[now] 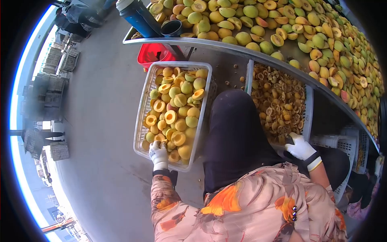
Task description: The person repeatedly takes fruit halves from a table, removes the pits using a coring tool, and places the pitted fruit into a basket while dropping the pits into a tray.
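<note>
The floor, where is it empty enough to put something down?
A wide bare patch of floor lies between the white crate at the left hand and the stacked crates farther left. Crowded: the table, covered with fruit, and that crate.

left hand [159,155], palm side hidden

A crate [177,64] holding fruit [178,138] stands left of the knee [231,111], a bin [308,109] holding scraps [282,101] right of it, the fruit-laden table [225,45] ahead.

Text: none legible | Labels, brands: none legible | Numbers, signs: none
</note>
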{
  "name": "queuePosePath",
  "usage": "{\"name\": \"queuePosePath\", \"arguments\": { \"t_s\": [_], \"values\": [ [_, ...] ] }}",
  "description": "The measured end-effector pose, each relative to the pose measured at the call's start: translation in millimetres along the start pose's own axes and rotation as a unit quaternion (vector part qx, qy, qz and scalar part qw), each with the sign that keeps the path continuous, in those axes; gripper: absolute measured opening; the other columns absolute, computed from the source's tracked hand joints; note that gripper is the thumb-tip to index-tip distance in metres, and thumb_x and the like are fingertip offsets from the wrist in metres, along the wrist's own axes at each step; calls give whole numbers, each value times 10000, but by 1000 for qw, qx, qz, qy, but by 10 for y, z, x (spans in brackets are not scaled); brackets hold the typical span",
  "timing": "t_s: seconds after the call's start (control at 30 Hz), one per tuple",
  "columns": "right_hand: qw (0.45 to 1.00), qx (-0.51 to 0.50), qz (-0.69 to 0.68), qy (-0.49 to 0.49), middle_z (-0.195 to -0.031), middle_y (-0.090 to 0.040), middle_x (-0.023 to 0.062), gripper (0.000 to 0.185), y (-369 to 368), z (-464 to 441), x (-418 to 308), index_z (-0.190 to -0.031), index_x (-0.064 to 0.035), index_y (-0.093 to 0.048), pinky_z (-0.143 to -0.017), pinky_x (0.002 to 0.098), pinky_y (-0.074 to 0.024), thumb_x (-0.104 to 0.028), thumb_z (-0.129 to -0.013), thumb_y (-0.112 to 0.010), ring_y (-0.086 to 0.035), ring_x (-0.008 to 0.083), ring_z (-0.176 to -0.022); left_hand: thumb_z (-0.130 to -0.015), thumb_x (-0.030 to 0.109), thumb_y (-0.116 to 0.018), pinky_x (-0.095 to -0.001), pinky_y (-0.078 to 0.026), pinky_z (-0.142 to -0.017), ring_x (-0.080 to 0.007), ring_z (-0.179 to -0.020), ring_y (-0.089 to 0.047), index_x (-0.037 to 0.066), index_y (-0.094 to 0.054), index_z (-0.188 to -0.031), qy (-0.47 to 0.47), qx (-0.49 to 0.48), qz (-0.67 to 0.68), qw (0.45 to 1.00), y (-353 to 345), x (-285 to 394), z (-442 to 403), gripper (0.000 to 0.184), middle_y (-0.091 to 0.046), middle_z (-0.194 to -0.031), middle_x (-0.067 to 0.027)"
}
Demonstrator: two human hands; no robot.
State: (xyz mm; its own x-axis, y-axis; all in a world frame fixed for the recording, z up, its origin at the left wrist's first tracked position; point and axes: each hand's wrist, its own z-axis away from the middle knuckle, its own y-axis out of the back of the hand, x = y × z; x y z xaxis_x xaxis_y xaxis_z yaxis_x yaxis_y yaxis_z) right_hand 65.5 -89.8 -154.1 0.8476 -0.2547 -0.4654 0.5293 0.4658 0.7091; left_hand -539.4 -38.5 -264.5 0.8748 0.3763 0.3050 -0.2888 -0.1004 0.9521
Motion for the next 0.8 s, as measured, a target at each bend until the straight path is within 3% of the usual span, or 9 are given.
{"name": "queuePosePath", "arguments": {
  "t_s": [0.07, 0.13, 0.33, 0.43, 0.53, 0.67, 0.73, 0.77, 0.8],
  "values": [
    [998, 45, 24, 36, -1154, -630, 335, 493, -194, -83, 248, -1195, 53, -579, -941, 494, -503, -284, -844, -658, -601, 488, -1129, -852, 246, -756, -450, -522, -837, -377, -943, -651, 71, -727, -925, -17, -20, -17, 1000, -81, 154, -36, 192, -670, -978, -173],
    [1000, -15, -17, -11, -1207, -616, 344, 522, -15, -20, 25, -1240, 47, -567, -938, 498, -504, -284, -846, -655, -602, 487, -1142, -847, 239, -751, -446, -523, -833, -375, -939, -652, 75, -737, -917, -68, -50, -53, 995, -161, 147, 6, 179, -677, -963, -167],
    [998, 43, -39, 22, -922, -697, 285, 395, -18, -65, 123, -1068, 9, -627, -824, 524, -525, -324, -857, -639, -676, 472, -913, -828, 178, -766, -426, -523, -888, -341, -996, -647, 63, -758, -987, -83, -47, 7, 995, -206, -53, 76, 196, -683, -1046, -153],
    [995, 53, -84, 13, -913, -692, 280, 370, 127, -60, 50, -1047, -7, -618, -781, 524, -519, -329, -866, -640, -679, 455, -890, -779, 259, -762, -462, -550, -808, -360, -796, -700, 28, -758, -826, -153, -160, -86, 971, 144, 201, -265, 236, -723, -816, -173],
    [977, 103, -177, 61, -853, -683, 252, 359, 240, 20, 82, -1021, -25, -591, -717, 513, -502, -368, -918, -620, -673, 440, -816, -817, 202, -727, -443, -552, -767, -340, -745, -698, 5, -744, -875, -164, -41, -64, 984, 582, 1336, -599, 205, -717, -776, -171],
    [970, 156, -174, 58, -836, -678, 254, 372, 226, 12, 102, -1051, -10, -571, -718, 520, -504, -363, -935, -603, -673, 438, -791, -861, 108, -708, -420, -530, -756, -329, -777, -671, 2, -706, -957, -361, 7, 155, 919, 1008, 3449, -682, 142, -691, -843, -158],
    [970, 138, -197, 37, -877, -685, 279, 377, 367, 124, -4, -1075, -10, -560, -762, 530, -509, -360, -935, -586, -675, 459, -837, -853, 88, -719, -412, -536, -770, -312, -794, -676, 16, -695, -1075, -413, -52, 248, 875, 762, 4288, -756, 235, -695, -944, -145],
    [970, 133, -202, 42, -890, -685, 285, 378, 410, 173, -10, -1076, -14, -559, -775, 528, -512, -365, -937, -580, -675, 462, -848, -853, 100, -721, -398, -543, -790, -310, -820, -681, 23, -691, -1113, -520, -2, 168, 838, 856, 4844, -563, 272, -691, -1011, -157],
    [969, 128, -205, 47, -902, -685, 290, 380, 440, 215, -13, -1078, -17, -559, -788, 526, -515, -370, -938, -573, -676, 464, -859, -846, 117, -731, -398, -547, -806, -313, -876, -683, 29, -680, -1142, -506, -59, 177, 842, 799, 5290, -415, 313, -681, -1077, -163]
  ]
}}
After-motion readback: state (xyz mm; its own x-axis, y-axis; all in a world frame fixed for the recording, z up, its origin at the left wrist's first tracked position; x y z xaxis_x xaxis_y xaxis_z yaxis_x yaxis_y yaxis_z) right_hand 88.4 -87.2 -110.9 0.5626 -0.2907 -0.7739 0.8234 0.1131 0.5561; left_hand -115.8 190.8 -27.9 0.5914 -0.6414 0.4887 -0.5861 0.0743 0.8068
